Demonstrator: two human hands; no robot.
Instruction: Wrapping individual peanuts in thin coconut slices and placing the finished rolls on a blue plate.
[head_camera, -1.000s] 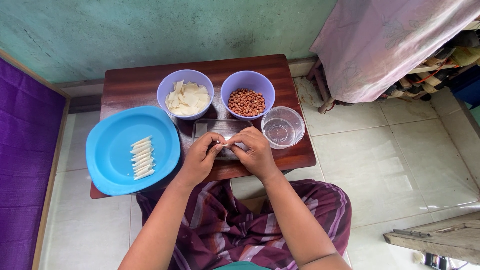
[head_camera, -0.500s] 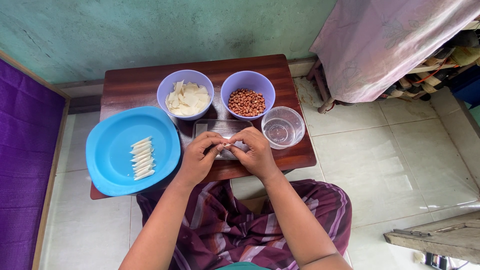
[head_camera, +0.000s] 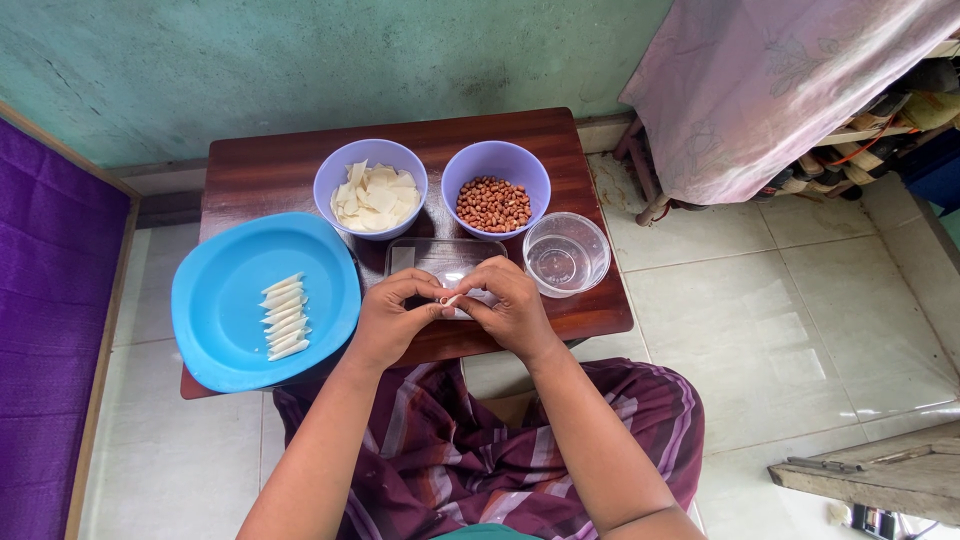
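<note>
My left hand (head_camera: 392, 318) and my right hand (head_camera: 508, 303) meet over the front of a small brown table (head_camera: 260, 170), their fingertips pinched together on a small white wrapper roll (head_camera: 449, 299) with a peanut showing at its end. Under the hands lies a clear flat tray (head_camera: 440, 256) with a white square on it. Behind stand a purple bowl of white wrapper squares (head_camera: 371, 188) and a purple bowl of peanuts (head_camera: 495, 192). A clear bowl of water (head_camera: 565, 254) sits right of my right hand. A blue plate (head_camera: 230, 320) at the left holds several finished white rolls (head_camera: 284, 316).
The table stands against a green wall (head_camera: 300, 60). A purple panel (head_camera: 50, 300) borders the left. Pale floor tiles (head_camera: 780, 330) spread to the right, where a pink cloth (head_camera: 780, 80) drapes over a cluttered rack. My lap in striped fabric (head_camera: 470, 450) is below the table.
Both hands have shifted slightly toward me while working the roll between the fingertips; a peanut now shows at its end. Nothing else has moved.
</note>
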